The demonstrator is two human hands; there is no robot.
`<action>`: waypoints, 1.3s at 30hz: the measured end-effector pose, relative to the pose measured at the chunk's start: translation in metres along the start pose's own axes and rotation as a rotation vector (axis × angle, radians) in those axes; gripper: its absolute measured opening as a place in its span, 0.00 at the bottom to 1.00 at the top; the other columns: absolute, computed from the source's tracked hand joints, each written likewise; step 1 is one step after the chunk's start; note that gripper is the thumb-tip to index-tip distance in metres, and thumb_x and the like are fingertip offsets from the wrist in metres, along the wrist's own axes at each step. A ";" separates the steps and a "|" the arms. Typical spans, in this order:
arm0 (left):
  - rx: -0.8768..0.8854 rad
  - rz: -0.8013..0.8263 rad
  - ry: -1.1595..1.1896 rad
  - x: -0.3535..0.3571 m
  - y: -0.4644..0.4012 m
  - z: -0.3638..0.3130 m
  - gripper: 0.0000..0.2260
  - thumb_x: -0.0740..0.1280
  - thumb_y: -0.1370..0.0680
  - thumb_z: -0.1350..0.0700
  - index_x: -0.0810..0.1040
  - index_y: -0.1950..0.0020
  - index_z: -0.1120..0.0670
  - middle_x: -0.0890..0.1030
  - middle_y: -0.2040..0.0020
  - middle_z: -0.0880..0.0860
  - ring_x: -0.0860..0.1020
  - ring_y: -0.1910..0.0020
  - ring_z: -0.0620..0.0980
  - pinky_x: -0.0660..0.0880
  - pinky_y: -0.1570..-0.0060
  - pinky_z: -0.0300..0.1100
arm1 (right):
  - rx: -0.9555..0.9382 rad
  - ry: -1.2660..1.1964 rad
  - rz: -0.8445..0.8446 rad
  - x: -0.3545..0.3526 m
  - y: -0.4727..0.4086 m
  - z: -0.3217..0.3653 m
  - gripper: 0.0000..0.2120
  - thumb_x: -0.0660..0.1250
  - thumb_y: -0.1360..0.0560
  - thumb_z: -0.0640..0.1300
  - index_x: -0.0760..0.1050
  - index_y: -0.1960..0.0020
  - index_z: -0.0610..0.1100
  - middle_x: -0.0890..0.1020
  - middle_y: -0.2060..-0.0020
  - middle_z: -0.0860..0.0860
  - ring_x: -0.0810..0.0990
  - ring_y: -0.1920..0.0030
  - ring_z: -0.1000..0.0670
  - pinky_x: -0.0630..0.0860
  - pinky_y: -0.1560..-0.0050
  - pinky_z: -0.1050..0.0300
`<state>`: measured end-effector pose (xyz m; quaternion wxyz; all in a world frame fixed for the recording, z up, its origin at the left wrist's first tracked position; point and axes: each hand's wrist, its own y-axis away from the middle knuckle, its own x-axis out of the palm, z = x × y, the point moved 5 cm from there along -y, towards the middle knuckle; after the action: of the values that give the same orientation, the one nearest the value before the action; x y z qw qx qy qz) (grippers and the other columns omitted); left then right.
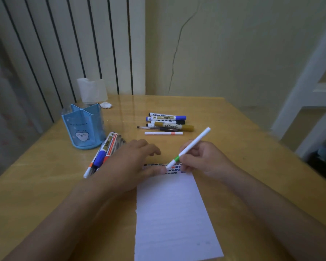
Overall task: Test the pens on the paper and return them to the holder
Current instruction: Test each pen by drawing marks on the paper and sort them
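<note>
Closest to the camera is the paper [174, 219], a lined white sheet lying flat on the wooden tabletop [233, 129], with a band of small dark and coloured scribble marks [174, 169] along its far edge. Left hand [134, 162] lies on the far left corner of the paper, fingers spread and pretty relaxed, pinning it down. Right hand [201, 157] sits at the paper's far right corner and pinches a white pen with a green band [188, 147], tip down right on those marks, back end tilted up and away. Just left of the paper's far end, beside the left hand, a bunch of pens [104, 153] lies in a loose pile. Further back and left of the paper stands the blue pen holder [83, 127]. Straight beyond the paper there's another cluster of markers [167, 122], well apart from both hands.
</note>
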<state>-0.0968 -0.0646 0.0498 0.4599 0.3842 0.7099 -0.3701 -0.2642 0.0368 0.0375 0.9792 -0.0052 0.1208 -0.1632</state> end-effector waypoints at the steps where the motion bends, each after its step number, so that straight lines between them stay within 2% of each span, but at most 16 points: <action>1: 0.025 -0.059 0.059 -0.002 0.001 -0.005 0.22 0.61 0.28 0.31 0.73 0.39 0.39 0.75 0.45 0.38 0.71 0.45 0.39 0.74 0.46 0.41 | -0.005 -0.029 0.024 0.002 0.004 0.000 0.05 0.67 0.22 0.31 0.76 0.53 0.39 0.83 0.69 0.49 0.82 0.68 0.52 0.78 0.65 0.61; 3: 0.073 -0.136 0.143 -0.003 0.003 -0.017 0.14 0.66 0.25 0.38 0.75 0.43 0.40 0.78 0.49 0.38 0.74 0.49 0.39 0.76 0.51 0.41 | -0.019 -0.076 0.051 0.005 0.008 0.001 0.05 0.67 0.23 0.30 0.77 0.53 0.39 0.83 0.68 0.49 0.82 0.67 0.52 0.77 0.64 0.62; 6: 0.116 -0.180 0.168 0.003 0.005 -0.029 0.10 0.66 0.23 0.40 0.76 0.44 0.41 0.79 0.54 0.41 0.76 0.54 0.40 0.76 0.56 0.43 | -0.047 -0.101 0.079 0.007 0.009 0.003 0.06 0.71 0.25 0.31 0.77 0.55 0.41 0.83 0.67 0.48 0.81 0.66 0.52 0.78 0.64 0.62; 9: 0.147 -0.198 0.158 0.008 0.003 -0.033 0.09 0.63 0.22 0.43 0.77 0.45 0.43 0.80 0.57 0.43 0.77 0.58 0.43 0.76 0.59 0.49 | -0.043 -0.107 0.092 0.004 0.011 0.004 0.05 0.71 0.29 0.41 0.78 0.54 0.42 0.84 0.65 0.46 0.83 0.65 0.50 0.79 0.64 0.60; 12: 0.178 -0.191 0.146 0.011 0.004 -0.032 0.07 0.62 0.22 0.45 0.76 0.47 0.44 0.79 0.59 0.43 0.76 0.61 0.43 0.75 0.63 0.49 | 0.017 -0.114 0.098 0.001 0.014 0.005 0.08 0.69 0.26 0.48 0.80 0.54 0.43 0.86 0.63 0.47 0.84 0.63 0.49 0.78 0.62 0.59; 16: 0.202 -0.196 0.176 0.009 0.006 -0.033 0.09 0.62 0.22 0.42 0.76 0.49 0.44 0.79 0.60 0.42 0.77 0.61 0.43 0.75 0.64 0.46 | 0.023 -0.066 0.127 0.002 0.016 0.009 0.10 0.63 0.18 0.42 0.80 0.51 0.37 0.87 0.58 0.43 0.86 0.60 0.49 0.80 0.58 0.59; 19: 0.225 -0.189 0.177 0.005 0.006 -0.034 0.09 0.63 0.21 0.43 0.77 0.49 0.45 0.79 0.61 0.42 0.76 0.62 0.43 0.74 0.64 0.44 | 0.025 -0.068 0.174 0.001 0.019 0.013 0.12 0.63 0.18 0.42 0.81 0.49 0.35 0.87 0.55 0.40 0.87 0.57 0.47 0.81 0.55 0.58; 25: 0.251 -0.144 0.224 0.001 0.004 -0.035 0.04 0.65 0.21 0.48 0.78 0.50 0.46 0.77 0.63 0.42 0.76 0.63 0.44 0.73 0.64 0.42 | 0.015 -0.085 0.262 -0.002 0.021 0.015 0.12 0.65 0.20 0.44 0.80 0.48 0.35 0.87 0.54 0.40 0.87 0.53 0.44 0.83 0.49 0.53; 27: 0.243 -0.112 0.256 -0.001 0.005 -0.034 0.04 0.65 0.20 0.51 0.79 0.49 0.46 0.77 0.64 0.42 0.76 0.63 0.44 0.72 0.64 0.38 | -0.012 -0.075 0.292 -0.003 0.022 0.017 0.13 0.66 0.20 0.44 0.79 0.47 0.33 0.87 0.53 0.40 0.87 0.53 0.43 0.83 0.49 0.52; 29: 0.218 -0.100 0.265 -0.005 0.007 -0.028 0.09 0.65 0.19 0.57 0.81 0.44 0.46 0.78 0.63 0.37 0.77 0.62 0.40 0.69 0.64 0.31 | -0.035 -0.105 0.268 -0.013 0.021 0.019 0.11 0.66 0.21 0.43 0.79 0.49 0.34 0.87 0.54 0.39 0.87 0.54 0.42 0.83 0.51 0.52; 31: 0.129 -0.131 0.298 -0.013 0.007 -0.016 0.17 0.63 0.18 0.62 0.79 0.37 0.43 0.78 0.64 0.34 0.77 0.64 0.38 0.70 0.64 0.29 | -0.030 -0.162 0.155 -0.034 0.020 0.021 0.10 0.66 0.22 0.44 0.79 0.50 0.36 0.86 0.56 0.39 0.86 0.56 0.43 0.83 0.54 0.53; 34: 0.018 -0.226 0.368 -0.022 0.007 0.000 0.22 0.59 0.18 0.63 0.73 0.30 0.40 0.78 0.66 0.46 0.79 0.64 0.47 0.75 0.63 0.37 | 0.012 -0.141 0.036 -0.054 0.017 0.015 0.13 0.64 0.21 0.46 0.81 0.47 0.37 0.86 0.55 0.40 0.86 0.55 0.45 0.83 0.55 0.54; 36: 0.001 -0.215 0.251 -0.019 0.007 0.002 0.21 0.58 0.18 0.64 0.75 0.31 0.43 0.77 0.64 0.46 0.78 0.61 0.45 0.74 0.62 0.38 | 0.043 -0.066 -0.002 -0.050 0.014 0.006 0.12 0.64 0.19 0.44 0.82 0.47 0.37 0.86 0.57 0.41 0.86 0.57 0.46 0.83 0.57 0.56; 39: 0.026 -0.118 0.057 -0.008 0.005 -0.002 0.25 0.57 0.20 0.68 0.74 0.31 0.42 0.72 0.57 0.41 0.73 0.57 0.41 0.68 0.61 0.34 | 0.027 0.048 -0.062 -0.043 0.010 -0.003 0.05 0.71 0.23 0.39 0.81 0.52 0.37 0.83 0.67 0.46 0.81 0.66 0.50 0.79 0.64 0.60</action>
<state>-0.0904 -0.0621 0.0574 0.4121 0.3578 0.7392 -0.3946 -0.3011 0.0601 0.0441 0.9704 0.0080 0.1417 -0.1953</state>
